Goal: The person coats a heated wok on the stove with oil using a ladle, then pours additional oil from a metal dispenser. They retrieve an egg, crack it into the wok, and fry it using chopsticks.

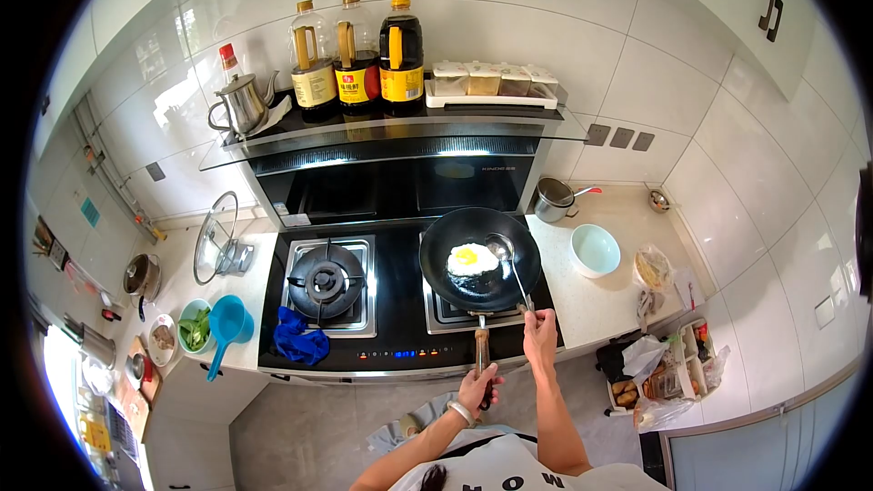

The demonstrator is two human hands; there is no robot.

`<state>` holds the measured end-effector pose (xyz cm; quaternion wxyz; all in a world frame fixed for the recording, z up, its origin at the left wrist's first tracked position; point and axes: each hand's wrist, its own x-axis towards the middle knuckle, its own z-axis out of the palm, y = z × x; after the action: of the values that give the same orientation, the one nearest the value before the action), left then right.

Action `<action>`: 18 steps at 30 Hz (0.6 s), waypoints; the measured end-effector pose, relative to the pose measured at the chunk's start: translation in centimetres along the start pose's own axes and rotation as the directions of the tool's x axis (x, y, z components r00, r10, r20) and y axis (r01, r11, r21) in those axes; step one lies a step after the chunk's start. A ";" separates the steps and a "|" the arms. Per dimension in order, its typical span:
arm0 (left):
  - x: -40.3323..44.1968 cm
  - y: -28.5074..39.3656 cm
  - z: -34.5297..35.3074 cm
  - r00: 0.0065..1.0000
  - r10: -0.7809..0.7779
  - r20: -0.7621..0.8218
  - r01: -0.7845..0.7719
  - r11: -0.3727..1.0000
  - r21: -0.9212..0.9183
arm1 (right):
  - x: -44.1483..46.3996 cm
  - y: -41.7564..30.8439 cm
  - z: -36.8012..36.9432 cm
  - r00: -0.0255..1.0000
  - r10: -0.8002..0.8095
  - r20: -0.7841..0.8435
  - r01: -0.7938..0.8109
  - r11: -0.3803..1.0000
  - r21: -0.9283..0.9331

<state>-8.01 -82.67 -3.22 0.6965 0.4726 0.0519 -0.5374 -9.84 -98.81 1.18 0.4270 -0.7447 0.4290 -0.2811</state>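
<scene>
A dark wok (455,293) sits on the right burner, its wooden handle pointing toward me. My left hand (477,388) is wrapped round that handle, with a pale bracelet at the wrist. My right hand (539,336) grips the upper end of a metal ladle (516,271). The ladle's bowl rests inside the wok, at the right edge of a fried egg (472,259) with white set around a yellow yolk. Some shiny liquid shows below the egg.
The left burner (326,282) has a blue cloth (300,338) in front. Left counter: glass lid (215,238), blue scoop (231,320), bowl of greens (194,325). Right counter: pale bowl (595,251), small pot (553,200). Sauce bottles (356,82) stand on the shelf above.
</scene>
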 end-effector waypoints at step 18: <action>0.1 -0.2 0.0 1.000 0.004 -0.011 -0.004 1.000 -0.007 | -0.3 -0.2 -0.4 1.000 0.017 0.006 -0.017 1.000 0.005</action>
<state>-8.11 -82.72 -3.41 0.6988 0.4733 0.0568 -0.5333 -10.19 -98.61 1.52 0.4326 -0.7409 0.4332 -0.2762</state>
